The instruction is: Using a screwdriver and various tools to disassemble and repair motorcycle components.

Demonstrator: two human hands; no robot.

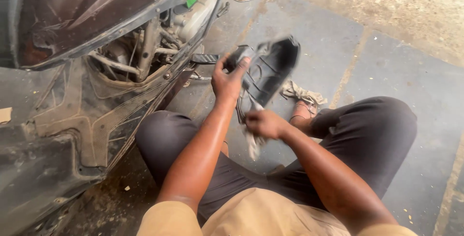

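Up front, left hand (228,79) grips the black moulded plastic cover (268,67) by its near edge, long axis running up-right; right hand (263,123), closed on a greyish rag (253,142), sits just below it.

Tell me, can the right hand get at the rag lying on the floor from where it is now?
Probably yes: the rag lies in the open, just beyond the right hand, but that hand already grips a cloth.

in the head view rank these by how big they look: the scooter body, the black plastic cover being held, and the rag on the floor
1. scooter body
2. black plastic cover, gripped by the left hand
3. rag on the floor

The cover is motion-blurred, so its outline is approximate.
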